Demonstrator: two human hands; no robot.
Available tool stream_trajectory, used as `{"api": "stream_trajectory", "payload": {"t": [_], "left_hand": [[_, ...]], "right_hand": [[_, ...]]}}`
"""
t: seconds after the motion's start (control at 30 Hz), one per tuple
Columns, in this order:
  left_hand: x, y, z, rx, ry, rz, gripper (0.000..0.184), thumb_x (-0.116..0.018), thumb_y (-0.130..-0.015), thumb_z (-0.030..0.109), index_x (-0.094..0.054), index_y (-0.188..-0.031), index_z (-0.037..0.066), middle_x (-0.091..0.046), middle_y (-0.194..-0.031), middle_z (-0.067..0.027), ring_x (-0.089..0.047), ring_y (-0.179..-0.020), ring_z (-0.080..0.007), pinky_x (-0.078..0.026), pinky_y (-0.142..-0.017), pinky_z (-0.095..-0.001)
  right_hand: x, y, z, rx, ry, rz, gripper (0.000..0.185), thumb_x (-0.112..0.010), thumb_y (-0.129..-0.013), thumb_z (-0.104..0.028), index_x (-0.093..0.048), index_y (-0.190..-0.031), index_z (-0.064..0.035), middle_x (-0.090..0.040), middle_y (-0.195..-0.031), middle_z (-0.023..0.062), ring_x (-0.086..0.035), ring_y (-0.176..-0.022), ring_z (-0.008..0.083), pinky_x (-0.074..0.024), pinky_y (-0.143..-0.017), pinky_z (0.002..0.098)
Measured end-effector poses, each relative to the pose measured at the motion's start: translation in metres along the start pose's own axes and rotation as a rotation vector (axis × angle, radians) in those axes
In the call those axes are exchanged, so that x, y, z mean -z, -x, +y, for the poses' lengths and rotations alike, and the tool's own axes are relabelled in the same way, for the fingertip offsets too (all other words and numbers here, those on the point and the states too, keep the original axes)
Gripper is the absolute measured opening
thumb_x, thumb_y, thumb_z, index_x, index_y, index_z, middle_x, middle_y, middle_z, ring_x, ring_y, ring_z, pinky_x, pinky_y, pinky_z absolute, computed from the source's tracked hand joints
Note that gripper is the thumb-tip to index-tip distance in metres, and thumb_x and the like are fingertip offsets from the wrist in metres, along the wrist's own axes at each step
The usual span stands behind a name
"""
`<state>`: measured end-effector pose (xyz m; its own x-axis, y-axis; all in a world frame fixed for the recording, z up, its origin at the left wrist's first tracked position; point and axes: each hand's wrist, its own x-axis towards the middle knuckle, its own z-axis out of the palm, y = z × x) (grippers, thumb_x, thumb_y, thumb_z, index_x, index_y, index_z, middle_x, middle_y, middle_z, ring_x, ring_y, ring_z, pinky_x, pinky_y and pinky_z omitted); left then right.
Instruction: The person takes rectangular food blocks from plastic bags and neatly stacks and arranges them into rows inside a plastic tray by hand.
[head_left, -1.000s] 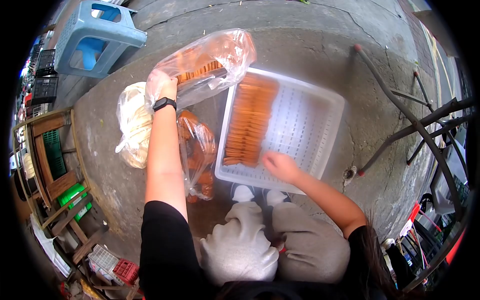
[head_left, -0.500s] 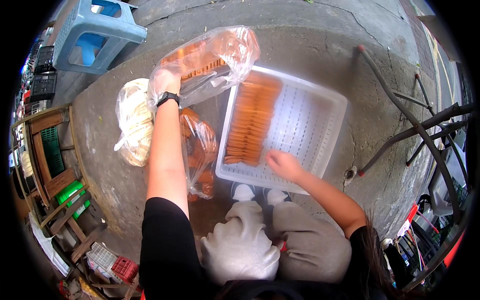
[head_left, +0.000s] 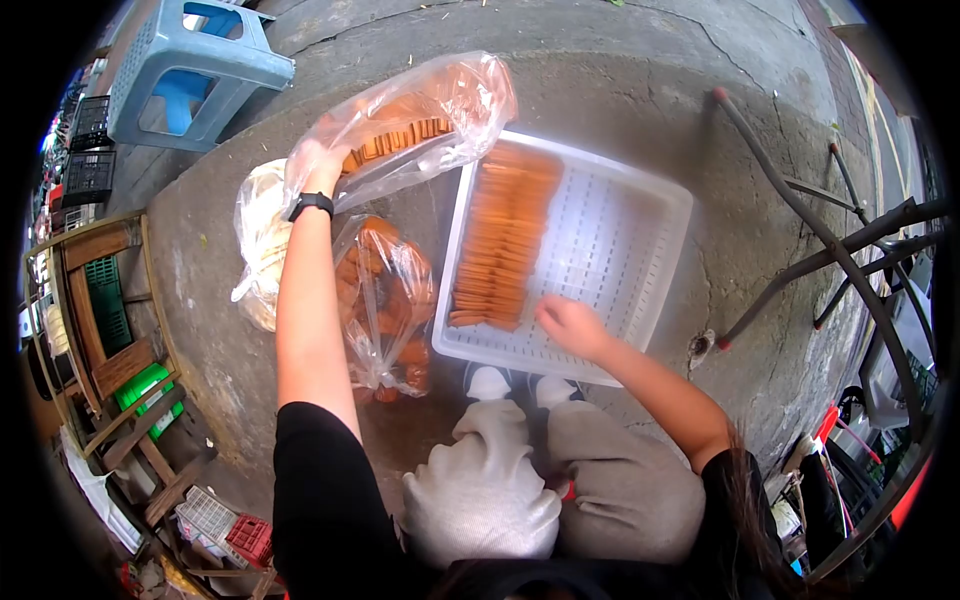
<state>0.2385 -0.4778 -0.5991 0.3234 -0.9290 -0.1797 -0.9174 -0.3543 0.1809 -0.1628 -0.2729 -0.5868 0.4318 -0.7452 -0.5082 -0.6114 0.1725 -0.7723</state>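
My left hand (head_left: 318,165), a black watch on its wrist, is inside the mouth of a clear plastic bag (head_left: 440,95) of orange-brown slices; plastic blurs its fingers, and its grip is unclear. My right hand (head_left: 568,325) is closed over the near part of a white slotted tray (head_left: 665,240); whether it holds anything is hidden. Along the tray's left side stands a row of orange-brown slices (head_left: 505,235), just left of that hand. Another clear bag of brown pieces (head_left: 385,290) lies left of the tray. A bag of pale pieces (head_left: 262,240) is beyond my left forearm.
A blue plastic stool (head_left: 190,75) stands at the upper left. Dark metal legs (head_left: 800,215) with red tips rest on the concrete at the right. A wooden frame (head_left: 105,330) and a red crate (head_left: 252,540) are at the left. My feet are just below the tray.
My left hand first shifted slightly right, then back left and down at the bag's mouth. The slices in that bag show more clearly. My right hand has shifted slightly right.
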Motion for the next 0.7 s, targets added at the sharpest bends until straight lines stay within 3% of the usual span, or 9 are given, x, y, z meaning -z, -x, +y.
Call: {"api": "stream_trajectory", "payload": {"t": [0.1,0.13,0.23,0.27,0.43,0.57,0.63,0.67,0.7], "left_hand": [[0.019,0.005,0.006,0.049,-0.037,-0.044,0.054,-0.059,-0.065,0.048,-0.065,-0.081,-0.003,-0.059,-0.091,-0.0281,-0.058,-0.092,-0.0357,-0.046,-0.078,-0.0382],[0.036,0.017,0.017,0.084,0.026,-0.111,0.048,-0.062,-0.069,0.041,-0.065,-0.089,-0.002,-0.063,-0.092,-0.0225,-0.061,-0.088,-0.0312,-0.047,-0.076,-0.0353],[0.025,0.036,0.007,0.183,1.022,-0.351,0.041,-0.063,-0.074,0.031,-0.061,-0.099,-0.002,-0.064,-0.092,-0.0146,-0.063,-0.082,-0.024,-0.048,-0.074,-0.033],[0.032,0.05,0.013,0.337,1.128,-0.428,0.037,-0.062,-0.077,0.024,-0.057,-0.104,-0.001,-0.062,-0.093,-0.0083,-0.061,-0.083,-0.0179,-0.049,-0.072,-0.0307],[0.045,0.141,0.058,0.138,1.469,-0.333,0.025,-0.06,-0.081,0.014,-0.055,-0.099,-0.003,-0.062,-0.094,-0.011,-0.061,-0.078,-0.0146,-0.05,-0.07,-0.0288],[0.059,0.233,0.104,0.13,1.446,-0.425,0.023,-0.06,-0.08,0.009,-0.053,-0.098,-0.003,-0.061,-0.094,-0.0072,-0.059,-0.08,-0.0107,-0.049,-0.07,-0.0267],[0.049,0.269,0.11,-0.001,1.255,-0.48,0.033,-0.06,-0.079,0.007,-0.05,-0.109,-0.004,-0.061,-0.1,-0.0092,-0.06,-0.086,-0.0138,-0.048,-0.076,-0.0279],[0.048,0.288,0.117,-0.098,1.113,-0.412,0.036,-0.064,-0.076,0.009,-0.05,-0.107,-0.003,-0.061,-0.097,-0.0107,-0.061,-0.084,-0.0172,-0.048,-0.074,-0.0292],[0.048,0.307,0.126,-0.194,0.975,-0.341,0.039,-0.067,-0.074,0.011,-0.049,-0.105,-0.003,-0.062,-0.094,-0.0123,-0.062,-0.081,-0.0205,-0.048,-0.073,-0.0306]], "right_hand": [[0.0,-0.001,0.001,-0.002,0.004,-0.003,0.021,-0.047,-0.086,-0.024,-0.055,-0.083,-0.0045,-0.059,-0.066,0.0136,-0.058,-0.061,0.0303,-0.0452,-0.057,0.0388],[-0.001,-0.001,0.001,-0.011,0.003,-0.012,0.022,-0.047,-0.086,-0.024,-0.055,-0.083,-0.0045,-0.059,-0.067,0.014,-0.058,-0.062,0.0304,-0.0451,-0.058,0.039],[0.003,-0.001,-0.007,-0.014,-0.015,-0.012,0.022,-0.046,-0.086,-0.025,-0.055,-0.083,-0.0049,-0.059,-0.068,0.0153,-0.057,-0.062,0.0311,-0.0451,-0.058,0.0388],[0.005,-0.002,-0.01,-0.014,-0.039,-0.018,0.023,-0.046,-0.086,-0.025,-0.055,-0.083,-0.0043,-0.058,-0.066,0.0144,-0.058,-0.062,0.0296,-0.0449,-0.058,0.0381],[0.012,0.0,-0.039,-0.019,-0.346,-0.076,0.021,-0.049,-0.087,-0.021,-0.052,-0.094,-0.0018,-0.059,-0.076,0.0077,-0.06,-0.073,0.0194,-0.0442,-0.058,0.0345],[0.014,0.021,-0.084,0.14,-0.632,0.097,0.043,-0.051,-0.088,-0.02,-0.032,-0.123,-0.0038,-0.046,-0.112,0.0127,-0.052,-0.1,0.0209,-0.0447,-0.074,0.0328],[0.015,0.039,-0.109,0.123,-0.773,0.09,0.06,-0.051,-0.089,-0.021,-0.015,-0.133,-0.0047,-0.034,-0.126,0.0168,-0.046,-0.111,0.025,-0.0427,-0.085,0.0339],[0.011,0.046,-0.12,0.154,-0.862,0.084,0.07,-0.053,-0.088,-0.022,-0.004,-0.135,-0.001,-0.029,-0.128,0.0211,-0.039,-0.118,0.0266,-0.0343,-0.097,0.0339],[-0.004,0.048,-0.112,0.124,-0.745,0.153,0.068,-0.054,-0.088,-0.02,-0.008,-0.132,0.002,-0.031,-0.128,0.0204,-0.035,-0.119,0.0249,-0.0314,-0.099,0.0339]]}}
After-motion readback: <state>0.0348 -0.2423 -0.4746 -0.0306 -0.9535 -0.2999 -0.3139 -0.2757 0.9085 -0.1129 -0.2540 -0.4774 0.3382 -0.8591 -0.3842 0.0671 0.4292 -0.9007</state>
